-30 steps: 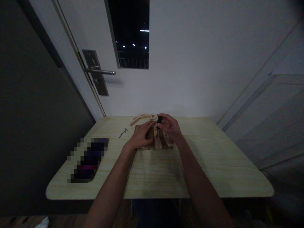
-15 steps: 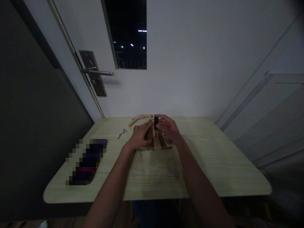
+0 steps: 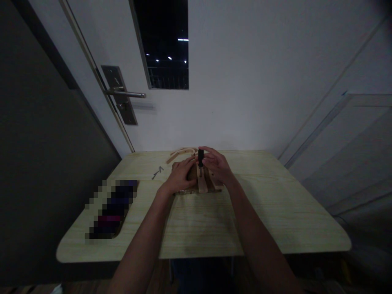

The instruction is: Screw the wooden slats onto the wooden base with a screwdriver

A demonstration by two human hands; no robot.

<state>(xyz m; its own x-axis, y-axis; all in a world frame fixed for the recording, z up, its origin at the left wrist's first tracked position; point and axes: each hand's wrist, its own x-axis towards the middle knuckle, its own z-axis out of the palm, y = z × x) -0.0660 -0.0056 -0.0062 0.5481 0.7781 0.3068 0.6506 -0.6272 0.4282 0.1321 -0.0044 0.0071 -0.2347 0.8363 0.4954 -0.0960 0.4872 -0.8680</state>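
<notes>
A screwdriver [image 3: 201, 158] with a black handle stands upright in my right hand [image 3: 218, 164], its fingers wrapped round the grip. Its tip meets a pale wooden strip [image 3: 202, 184] lying lengthwise on a brown board [image 3: 192, 174]. Another pale strip [image 3: 216, 182] lies to the right, partly under my right hand. My left hand [image 3: 180, 173] lies flat over the board's left side, thumb spread away from the fingers, and its fingertips reach close to the screwdriver. The spot under the tip is too small to make out.
Curved pale wooden pieces [image 3: 180, 152] lie at the table's back edge. Several dark screws [image 3: 157, 172] lie left of the board. A blurred-out dark phone-like object [image 3: 114, 208] lies at the table's left. Behind the table [image 3: 275, 212] stands a white door with a metal handle [image 3: 128, 94].
My hands and the board stay almost in place. The fingers of my right hand have shifted very slightly on the screwdriver handle.
</notes>
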